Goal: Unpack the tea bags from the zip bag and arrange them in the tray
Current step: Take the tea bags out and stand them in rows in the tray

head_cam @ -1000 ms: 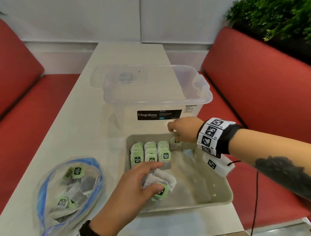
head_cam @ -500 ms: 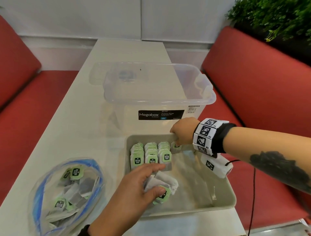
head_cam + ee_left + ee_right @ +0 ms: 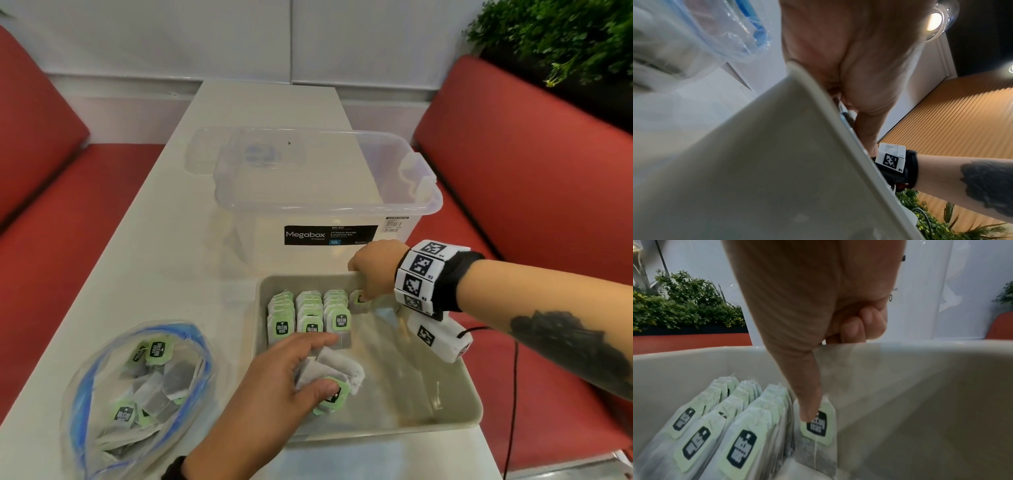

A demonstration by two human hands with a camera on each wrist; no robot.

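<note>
**Tea bags going into the grey tray on a booth table**

A long white table (image 3: 144, 260) runs between two red padded benches (image 3: 534, 164), with green foliage (image 3: 561, 37) at the upper right of the head view. In the middle of the frame stands a clear plastic storage box (image 3: 325, 192) bearing a black label. Just below it sits the shallow grey plastic tray (image 3: 455, 404). Three rows of white tea bags with green tags (image 3: 310, 313) stand upright against the tray's upper left corner.

The right hand (image 3: 376, 270) is at the tray's upper edge. In the right wrist view its thumb (image 3: 807, 402) presses the green tag of a single tea bag (image 3: 818, 434) just right of the third row, while the other fingers are curled behind.

At lower centre, the left hand (image 3: 274, 387) grips a loose bunch of tea bags (image 3: 332, 380) over the tray floor, thumb on a green tag, forefinger extended.

At lower left lies the clear zip bag with a blue seal (image 3: 137, 394), open and holding more tea bags.
</note>
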